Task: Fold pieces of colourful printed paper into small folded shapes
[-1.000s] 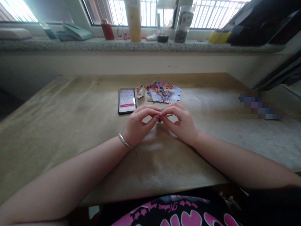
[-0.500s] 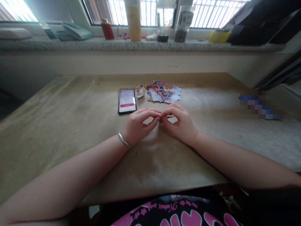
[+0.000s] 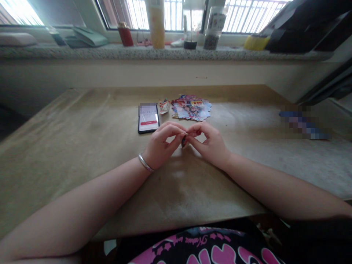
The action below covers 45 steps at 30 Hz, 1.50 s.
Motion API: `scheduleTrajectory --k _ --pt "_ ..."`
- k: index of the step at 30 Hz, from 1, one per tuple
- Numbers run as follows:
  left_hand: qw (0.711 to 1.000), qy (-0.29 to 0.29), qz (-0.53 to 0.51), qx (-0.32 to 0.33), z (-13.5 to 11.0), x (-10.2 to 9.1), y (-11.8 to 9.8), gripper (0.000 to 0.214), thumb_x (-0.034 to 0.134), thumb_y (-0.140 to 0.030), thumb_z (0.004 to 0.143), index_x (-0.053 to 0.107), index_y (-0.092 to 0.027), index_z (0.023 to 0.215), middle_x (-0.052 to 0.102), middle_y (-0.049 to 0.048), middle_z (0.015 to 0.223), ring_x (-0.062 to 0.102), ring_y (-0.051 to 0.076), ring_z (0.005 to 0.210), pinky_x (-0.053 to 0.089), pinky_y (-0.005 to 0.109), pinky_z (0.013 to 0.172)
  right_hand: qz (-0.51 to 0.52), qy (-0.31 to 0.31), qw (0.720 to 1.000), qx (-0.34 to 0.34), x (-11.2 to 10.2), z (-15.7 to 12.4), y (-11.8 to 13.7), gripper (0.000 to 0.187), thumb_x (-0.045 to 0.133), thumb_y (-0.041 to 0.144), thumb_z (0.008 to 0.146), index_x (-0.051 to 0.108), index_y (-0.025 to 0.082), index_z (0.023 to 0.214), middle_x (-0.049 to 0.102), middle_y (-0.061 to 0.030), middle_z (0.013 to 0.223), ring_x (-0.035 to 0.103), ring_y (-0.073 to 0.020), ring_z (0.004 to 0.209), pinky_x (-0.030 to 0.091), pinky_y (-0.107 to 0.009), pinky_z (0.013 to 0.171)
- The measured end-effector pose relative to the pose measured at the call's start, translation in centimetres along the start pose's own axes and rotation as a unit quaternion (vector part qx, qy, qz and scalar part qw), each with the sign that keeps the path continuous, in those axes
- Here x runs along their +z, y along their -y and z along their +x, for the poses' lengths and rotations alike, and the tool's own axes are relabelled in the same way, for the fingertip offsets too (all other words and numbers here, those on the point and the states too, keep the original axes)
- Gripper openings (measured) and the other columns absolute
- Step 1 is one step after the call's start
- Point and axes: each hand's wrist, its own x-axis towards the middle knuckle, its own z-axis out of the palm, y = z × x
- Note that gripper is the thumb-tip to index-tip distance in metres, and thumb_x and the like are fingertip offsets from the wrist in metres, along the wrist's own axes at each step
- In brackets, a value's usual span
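My left hand (image 3: 161, 145) and my right hand (image 3: 210, 143) meet fingertip to fingertip over the middle of the tan table (image 3: 82, 146). Both pinch a small dark thing (image 3: 183, 140) between them; it is too small to name. A silver bangle (image 3: 145, 164) circles my left wrist. Just beyond the hands lies a pile of colourful printed cards (image 3: 191, 107). A phone (image 3: 148, 118) with a lit screen lies flat to the left of the pile. A small torn wrapper (image 3: 164, 105) sits between phone and cards.
A stone windowsill (image 3: 154, 53) runs along the back with a red can (image 3: 125, 35), a tall yellow bottle (image 3: 157, 24), glass jars (image 3: 213, 31) and a teal case (image 3: 90, 36). Dark objects (image 3: 302, 29) fill the far right corner. A blurred flat item (image 3: 305, 123) lies on the table's right.
The hands have lifted slightly and drawn closer together; the small thing pinched between them has turned more upright. Nothing else on the table has moved.
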Motion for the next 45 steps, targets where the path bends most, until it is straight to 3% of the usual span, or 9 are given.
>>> scheduleTrajectory --k 4,6,9,15,22,25,33,40,45 --pt "0.992 -0.001 -0.115 -0.06 -0.4 0.4 0.5 0.01 0.055 -0.024 0.089 0.056 -0.019 0.097 0.061 0.0036 0.095 0.064 0.011 0.084 0.056 0.023 0.073 0.004 0.007 1.0 0.008 -0.1 0.1 -0.2 0.007 0.063 0.02 0.08 0.064 0.021 0.087 0.062 0.0006 0.074 0.053 -0.0128 0.07 0.043 -0.028 0.067" --pt "0.982 0.009 -0.17 -0.081 -0.6 0.7 0.7 0.024 0.062 -0.021 0.084 0.05 -0.021 0.105 0.058 0.0021 0.1 0.066 0.01 0.082 0.058 0.022 0.074 0.006 0.006 1.0 0.018 -0.1 0.2 -0.2 0.008 0.063 0.022 0.081 0.065 0.021 0.088 0.061 0.0005 0.074 0.053 -0.0131 0.072 0.042 -0.029 0.068" --pt "0.978 -0.003 -0.192 -0.086 -0.8 1.1 1.0 0.038 0.068 -0.015 0.078 0.046 -0.023 0.108 0.055 0.0004 0.102 0.067 0.01 0.085 0.058 0.022 0.078 0.007 0.009 0.999 0.03 -0.2 0.2 -0.2 0.01 0.063 0.024 0.082 0.066 0.021 0.09 0.058 0.0012 0.071 0.051 -0.013 0.07 0.042 -0.029 0.068" --pt "0.97 -0.014 -0.218 -0.104 -0.6 1.1 1.2 0.046 0.069 -0.011 0.075 0.044 -0.025 0.111 0.053 -0.0018 0.102 0.065 0.006 0.082 0.058 0.019 0.077 0.021 0.016 0.998 0.061 -0.2 0.3 -0.5 0.009 0.063 0.03 0.081 0.066 0.021 0.083 0.056 -0.0013 0.077 0.051 -0.0141 0.074 0.042 -0.029 0.065" --pt "0.945 0.016 -0.265 -0.193 -0.6 1.1 1.0 0.031 0.07 -0.02 0.077 0.044 -0.02 0.093 0.058 -0.0003 0.097 0.064 0.009 0.086 0.056 0.023 0.078 0.123 0.022 0.976 0.179 0.3 0.2 -1.0 0.02 0.063 0.039 0.079 0.059 0.019 0.079 0.06 0.0001 0.073 0.054 -0.0117 0.064 0.045 -0.026 0.058" --pt "0.936 0.025 -0.281 -0.212 -0.4 1.0 0.9 0.027 0.067 -0.025 0.081 0.043 -0.02 0.093 0.063 -0.0005 0.089 0.066 0.01 0.078 0.056 0.023 0.07 0.171 0.015 0.965 0.198 0.4 0.2 -1.3 0.023 0.063 0.042 0.077 0.058 0.019 0.08 0.06 0.0013 0.072 0.054 -0.0105 0.06 0.046 -0.025 0.056" --pt "0.929 0.042 -0.29 -0.227 -0.3 0.8 1.0 0.022 0.065 -0.03 0.083 0.053 -0.016 0.096 0.065 0.0016 0.08 0.066 0.012 0.07 0.057 0.025 0.064 0.172 -0.007 0.972 0.163 0.6 0.1 -1.9 0.016 0.062 0.034 0.08 0.056 0.021 0.086 0.059 0.0011 0.078 0.057 -0.0107 0.068 0.05 -0.025 0.06" --pt "0.946 0.007 -0.227 -0.231 -0.4 0.8 0.9 0.017 0.065 -0.027 0.082 0.058 -0.015 0.09 0.059 0.002 0.083 0.062 0.01 0.069 0.056 0.02 0.056 0.079 0.006 0.997 0.025 0.0 0.2 -0.7 0.003 0.061 0.02 0.08 0.06 0.022 0.082 0.059 -0.0025 0.096 0.057 -0.0138 0.091 0.05 -0.025 0.065" --pt "0.965 -0.011 -0.169 -0.203 -0.4 0.7 0.3 0.013 0.063 -0.028 0.082 0.062 -0.015 0.084 0.056 0.0035 0.088 0.059 0.011 0.078 0.056 0.019 0.058 0.087 0.012 0.995 0.044 0.1 0.2 0.0 0.008 0.061 0.021 0.08 0.059 0.023 0.087 0.059 -0.0019 0.094 0.057 -0.0139 0.089 0.05 -0.025 0.063"
